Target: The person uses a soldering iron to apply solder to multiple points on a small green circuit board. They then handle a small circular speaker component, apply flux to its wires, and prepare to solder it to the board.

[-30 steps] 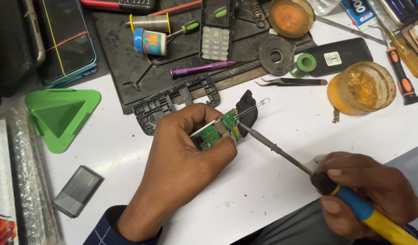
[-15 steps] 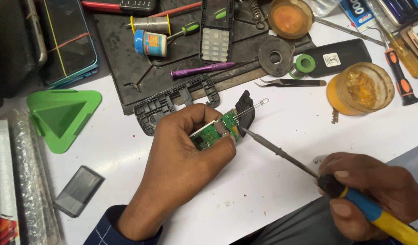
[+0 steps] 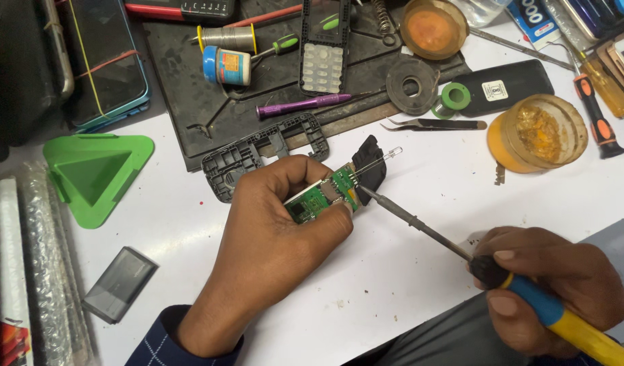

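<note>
Head view. The left hand (image 3: 278, 230) is closed around a small green circuit board (image 3: 323, 196), thumb below and fingers curled over the top, holding it just above the white desk (image 3: 407, 285) near the centre of the frame. A clear LED (image 3: 393, 153) on two thin wire legs projects from the board's upper right end, over a black plastic piece (image 3: 370, 168) that lies behind the board.

The right hand (image 3: 556, 288), at the lower right, is wrapped firmly about the blue and yellow handle of a soldering iron (image 3: 461, 249). The iron's dark metal shaft runs up and to the left, and its tip meets the right end of the board where the wire legs join it.

Just beyond the left hand lies a grey phone frame (image 3: 257, 154), partly on a black work mat (image 3: 210, 115). On the mat are a purple screwdriver (image 3: 305, 105), a phone keypad housing (image 3: 323, 47), a solder spool (image 3: 232, 37) and a small blue and white tub (image 3: 224, 66). To the right of the mat lie tweezers (image 3: 430, 124), a green tape roll (image 3: 454, 98) and an amber jar (image 3: 539, 132). A green triangular stand (image 3: 95, 173) sits at the left, with a grey battery (image 3: 120, 283) below it, well apart from the hands.
</note>
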The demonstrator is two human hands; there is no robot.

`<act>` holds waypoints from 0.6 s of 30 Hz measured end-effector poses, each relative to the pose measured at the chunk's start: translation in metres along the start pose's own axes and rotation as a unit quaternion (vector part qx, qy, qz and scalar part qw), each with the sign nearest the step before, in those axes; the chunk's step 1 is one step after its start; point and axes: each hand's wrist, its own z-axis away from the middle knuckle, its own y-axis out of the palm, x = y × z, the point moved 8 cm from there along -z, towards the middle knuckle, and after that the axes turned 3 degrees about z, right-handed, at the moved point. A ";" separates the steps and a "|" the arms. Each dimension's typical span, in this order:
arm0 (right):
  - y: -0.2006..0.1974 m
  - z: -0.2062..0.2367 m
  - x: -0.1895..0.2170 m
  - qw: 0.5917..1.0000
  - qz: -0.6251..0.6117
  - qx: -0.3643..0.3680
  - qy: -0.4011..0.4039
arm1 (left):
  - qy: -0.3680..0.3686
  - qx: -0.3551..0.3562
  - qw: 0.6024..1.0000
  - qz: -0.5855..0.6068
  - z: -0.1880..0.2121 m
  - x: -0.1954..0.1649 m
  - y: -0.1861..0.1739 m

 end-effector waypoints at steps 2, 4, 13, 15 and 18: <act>-0.001 0.001 0.000 1.000 0.006 -0.007 0.003 | 0.003 0.001 1.000 -0.002 0.000 -0.001 0.000; -0.004 0.002 -0.002 0.999 -0.001 -0.027 0.020 | -0.005 0.001 1.000 -0.004 0.000 0.000 0.000; -0.003 0.002 0.006 0.999 -0.017 0.002 -0.035 | -0.003 0.003 1.000 -0.001 0.000 -0.001 0.001; -0.001 0.002 0.004 0.999 -0.041 0.022 -0.030 | -0.001 0.002 1.000 -0.003 0.000 -0.001 0.000; -0.001 0.000 0.004 0.998 -0.055 0.023 -0.034 | 0.004 -0.001 1.000 -0.001 0.000 0.000 0.000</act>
